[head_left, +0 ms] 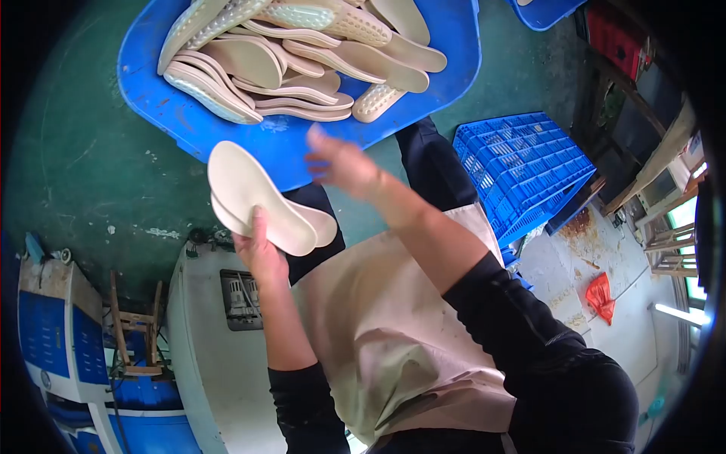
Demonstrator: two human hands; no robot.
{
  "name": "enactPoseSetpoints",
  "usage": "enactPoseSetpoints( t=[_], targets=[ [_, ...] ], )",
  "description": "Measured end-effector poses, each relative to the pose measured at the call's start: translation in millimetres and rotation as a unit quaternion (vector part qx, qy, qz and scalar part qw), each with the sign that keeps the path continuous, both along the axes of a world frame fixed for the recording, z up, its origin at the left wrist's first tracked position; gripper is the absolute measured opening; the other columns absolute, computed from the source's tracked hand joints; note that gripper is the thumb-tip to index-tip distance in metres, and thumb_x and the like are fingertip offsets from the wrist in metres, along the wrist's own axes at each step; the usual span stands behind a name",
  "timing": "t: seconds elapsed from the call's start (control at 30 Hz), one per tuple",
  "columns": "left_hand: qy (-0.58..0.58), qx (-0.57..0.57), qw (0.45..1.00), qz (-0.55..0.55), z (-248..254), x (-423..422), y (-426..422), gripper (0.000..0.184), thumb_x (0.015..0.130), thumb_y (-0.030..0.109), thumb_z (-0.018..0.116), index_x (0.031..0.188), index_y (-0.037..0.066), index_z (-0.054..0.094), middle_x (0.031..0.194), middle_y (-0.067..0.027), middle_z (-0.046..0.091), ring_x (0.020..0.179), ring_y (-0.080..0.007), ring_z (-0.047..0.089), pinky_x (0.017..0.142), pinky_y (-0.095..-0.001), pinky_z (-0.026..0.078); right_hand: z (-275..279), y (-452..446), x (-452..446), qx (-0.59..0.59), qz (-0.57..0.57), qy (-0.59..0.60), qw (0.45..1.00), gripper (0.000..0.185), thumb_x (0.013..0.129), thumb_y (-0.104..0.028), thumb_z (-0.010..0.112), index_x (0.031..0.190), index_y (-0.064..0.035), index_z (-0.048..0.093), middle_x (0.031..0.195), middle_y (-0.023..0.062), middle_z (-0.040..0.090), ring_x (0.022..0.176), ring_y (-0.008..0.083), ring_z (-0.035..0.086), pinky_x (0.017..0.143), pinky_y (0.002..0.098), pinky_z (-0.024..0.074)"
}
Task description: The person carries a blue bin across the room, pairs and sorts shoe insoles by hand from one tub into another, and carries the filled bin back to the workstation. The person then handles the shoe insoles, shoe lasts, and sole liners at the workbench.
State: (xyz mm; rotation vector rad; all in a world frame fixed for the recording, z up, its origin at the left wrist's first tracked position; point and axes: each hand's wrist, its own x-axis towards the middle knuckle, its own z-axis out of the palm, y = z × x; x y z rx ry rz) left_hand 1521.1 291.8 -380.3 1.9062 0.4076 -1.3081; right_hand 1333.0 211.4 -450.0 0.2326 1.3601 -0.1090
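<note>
My left hand [261,253] is closed on two beige insoles [253,189], one lying over the other, with the thumb on top. To the right of them, my right hand [344,165] hangs over the near edge of a blue tub [280,163], blurred by motion, its fingers apart and nothing seen in them. Many beige insoles [333,57] lie heaped in the tub, some with dimpled undersides facing up.
A blue plastic crate [525,170] stands to the right of the tub. At the lower left are a pale machine cabinet [215,363], a wooden stool [138,340] and a blue and white machine [60,333]. A red bag [600,297] lies on the floor at right.
</note>
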Motion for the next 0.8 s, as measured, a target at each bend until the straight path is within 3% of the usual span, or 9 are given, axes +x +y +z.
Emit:
enactPoseSetpoints(
  t=[0.07, 0.1, 0.2, 0.27, 0.37, 0.5, 0.57, 0.67, 0.8],
  targets=[
    [0.026, 0.019, 0.999, -0.004, 13, 9, -13, 0.046, 0.091, 0.008, 0.07, 0.132, -0.002, 0.053, 0.122, -0.0123, 0.064, 0.109, -0.0223, 0.064, 0.094, -0.0365, 0.053, -29, -26, -7, 0.137, -0.196, 0.145, 0.96, 0.093, 0.091, -0.057, 0.065, 0.152, 0.0021, 0.027, 0.15, 0.03, 0.038, 0.137, 0.0458, 0.039, 0.114, 0.061, 0.0305],
    [0.024, 0.016, 1.0, -0.006, 15, 13, -13, 0.046, 0.091, 0.008, 0.07, 0.132, -0.002, 0.053, 0.122, -0.0123, 0.064, 0.109, -0.0223, 0.064, 0.094, -0.0365, 0.053, -59, -27, -13, 0.134, -0.199, 0.142, 0.96, 0.093, 0.091, -0.057, 0.065, 0.152, 0.0021, 0.027, 0.15, 0.03, 0.038, 0.137, 0.0458, 0.039, 0.114, 0.061, 0.0305],
    [0.03, 0.049, 0.998, -0.034, 20, 30, -11, 0.049, 0.091, 0.018, 0.07, 0.131, -0.004, 0.053, 0.12, -0.012, 0.063, 0.105, -0.024, 0.064, 0.09, -0.0386, 0.054, -149, -14, -7, 0.099, -0.258, 0.154, 0.949, 0.08, 0.088, -0.049, 0.071, 0.145, -0.0026, 0.04, 0.136, 0.0232, 0.052, 0.126, 0.0414, 0.052, 0.103, 0.0565, 0.0452],
    [0.045, 0.053, 0.997, -0.017, 28, 43, 0, 0.052, 0.089, 0.022, 0.07, 0.132, -0.004, 0.053, 0.118, -0.0119, 0.063, 0.105, -0.0237, 0.064, 0.09, -0.0383, 0.052, -169, -3, 14, 0.072, -0.314, 0.273, 0.907, 0.063, 0.088, -0.026, 0.075, 0.138, -0.0015, 0.046, 0.129, 0.0205, 0.056, 0.116, 0.0398, 0.059, 0.093, 0.0557, 0.0522],
    [0.035, 0.091, 0.995, -0.001, 38, 65, 9, 0.051, 0.091, 0.021, 0.068, 0.132, -0.004, 0.053, 0.119, -0.0137, 0.063, 0.106, -0.0257, 0.064, 0.091, -0.0404, 0.053, -112, 17, 17, 0.026, -0.325, 0.275, 0.905, 0.039, 0.09, -0.007, 0.065, 0.128, 0.0001, 0.054, 0.122, 0.0159, 0.061, 0.109, 0.034, 0.064, 0.091, 0.0518, 0.0558],
    [0.036, 0.074, 0.996, 0.026, 58, 79, 6, 0.055, 0.091, 0.021, 0.069, 0.135, -0.006, 0.049, 0.121, -0.0169, 0.062, 0.105, -0.0291, 0.064, 0.09, -0.0441, 0.054, -7, 23, -40, -0.133, -0.199, 0.243, 0.94, 0.04, 0.088, -0.001, 0.066, 0.127, 0.0002, 0.056, 0.123, 0.012, 0.063, 0.11, 0.0287, 0.064, 0.094, 0.0465, 0.0545],
    [0.037, 0.051, 0.998, 0.021, 68, 88, 1, 0.056, 0.091, 0.021, 0.069, 0.135, -0.006, 0.049, 0.122, -0.0169, 0.062, 0.105, -0.0291, 0.064, 0.091, -0.0444, 0.054, 38, 12, -75, -0.187, -0.16, 0.099, 0.964, 0.044, 0.081, 0.001, 0.071, 0.123, 0.0003, 0.059, 0.115, 0.0099, 0.068, 0.108, 0.0242, 0.066, 0.097, 0.0376, 0.0526],
    [0.015, 0.052, 0.998, -0.027, 89, 85, -15, 0.055, 0.09, 0.019, 0.068, 0.135, -0.005, 0.05, 0.121, -0.0167, 0.063, 0.106, -0.0292, 0.064, 0.091, -0.0448, 0.053, 97, -27, -127, -0.166, -0.134, -0.075, 0.974, 0.046, 0.082, -0.004, 0.069, 0.126, 0.0004, 0.058, 0.12, 0.0121, 0.067, 0.108, 0.0231, 0.066, 0.099, 0.0375, 0.0508],
    [0.113, -0.005, 0.991, -0.071, 106, 51, -36, 0.057, 0.089, 0.02, 0.068, 0.135, -0.007, 0.049, 0.122, -0.0175, 0.062, 0.111, -0.0307, 0.062, 0.096, -0.0439, 0.05, 127, -46, -146, -0.122, -0.18, -0.103, 0.971, 0.056, 0.077, -0.015, 0.075, 0.127, 0.0013, 0.056, 0.112, 0.0113, 0.068, 0.102, 0.0243, 0.068, 0.095, 0.0394, 0.0531]
  ],
)
